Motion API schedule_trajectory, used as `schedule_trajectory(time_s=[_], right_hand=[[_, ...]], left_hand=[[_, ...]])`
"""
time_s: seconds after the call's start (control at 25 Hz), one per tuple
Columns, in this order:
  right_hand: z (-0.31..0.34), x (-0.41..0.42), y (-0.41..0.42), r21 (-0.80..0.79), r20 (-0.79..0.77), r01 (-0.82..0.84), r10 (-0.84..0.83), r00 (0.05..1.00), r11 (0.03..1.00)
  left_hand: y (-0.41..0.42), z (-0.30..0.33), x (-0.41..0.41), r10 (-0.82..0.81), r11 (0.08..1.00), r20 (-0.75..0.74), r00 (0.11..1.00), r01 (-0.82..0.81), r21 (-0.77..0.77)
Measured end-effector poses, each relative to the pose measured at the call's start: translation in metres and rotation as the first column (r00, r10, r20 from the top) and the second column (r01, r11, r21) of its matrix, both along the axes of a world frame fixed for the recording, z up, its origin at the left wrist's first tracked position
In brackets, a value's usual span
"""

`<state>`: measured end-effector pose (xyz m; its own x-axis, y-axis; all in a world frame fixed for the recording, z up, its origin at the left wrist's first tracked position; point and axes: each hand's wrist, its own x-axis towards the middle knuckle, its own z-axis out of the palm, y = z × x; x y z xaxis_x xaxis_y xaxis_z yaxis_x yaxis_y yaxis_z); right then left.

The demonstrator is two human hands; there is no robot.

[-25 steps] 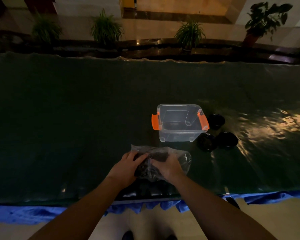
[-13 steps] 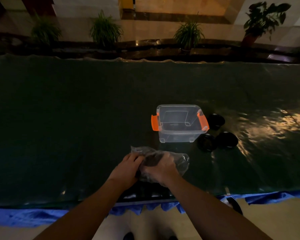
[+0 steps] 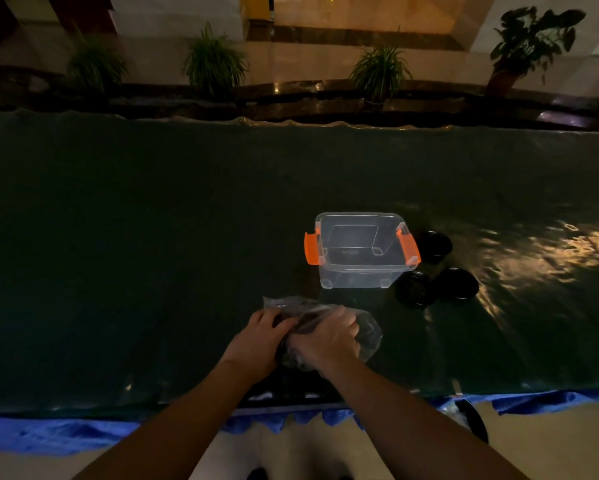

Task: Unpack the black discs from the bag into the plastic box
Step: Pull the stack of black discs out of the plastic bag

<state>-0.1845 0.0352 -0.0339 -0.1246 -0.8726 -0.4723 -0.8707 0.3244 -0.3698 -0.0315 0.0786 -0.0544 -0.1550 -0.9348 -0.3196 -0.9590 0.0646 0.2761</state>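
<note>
A clear plastic bag (image 3: 369,334) with dark contents lies near the table's front edge. My left hand (image 3: 256,336) grips its left side. My right hand (image 3: 329,336) is closed over the bag's top, and the dark contents under it are mostly hidden. Behind the bag stands a clear plastic box (image 3: 358,271) with orange latches, lid off, nothing visible inside. Three black discs lie on the table right of the box: one (image 3: 433,244) beside its far corner, one (image 3: 414,289) at its near corner, one (image 3: 457,284) further right.
The table wears a dark green glossy cover (image 3: 152,254) with a blue fringe (image 3: 49,434) along the front edge. A ledge with several potted plants (image 3: 215,60) runs behind the table. A dark round object (image 3: 473,420) hangs below the front edge at right.
My right hand has slid left and up over the bag, closing tighter on it. The bag has bunched up between both hands. Box and discs have not moved.
</note>
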Motion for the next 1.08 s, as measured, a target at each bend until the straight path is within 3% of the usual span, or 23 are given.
schedule_trajectory(time_s=[0.4, 0.84, 0.96, 1.08], right_hand=[[-0.004, 0.001, -0.001, -0.008, -0.047, -0.007, 0.007, 0.999, 1.000], [0.021, -0.058, 0.012, -0.070, 0.066, -0.112, 0.117, 0.991, 0.991], [0.035, -0.087, 0.006, -0.054, -0.017, -0.147, 0.146, 0.989, 0.988], [0.050, -0.110, 0.003, -0.172, -0.133, -0.111, 0.088, 0.987, 0.979]], left_hand=[[0.001, 0.004, -0.002, 0.008, 0.999, 0.035, 0.999, -0.009, 0.032], [-0.004, 0.014, -0.010, 0.087, 0.992, 0.039, 0.995, -0.090, 0.084], [-0.008, 0.015, -0.010, 0.115, 0.986, 0.042, 0.992, -0.119, 0.114], [-0.010, 0.015, -0.009, 0.104, 0.989, 0.068, 0.992, -0.110, 0.095]])
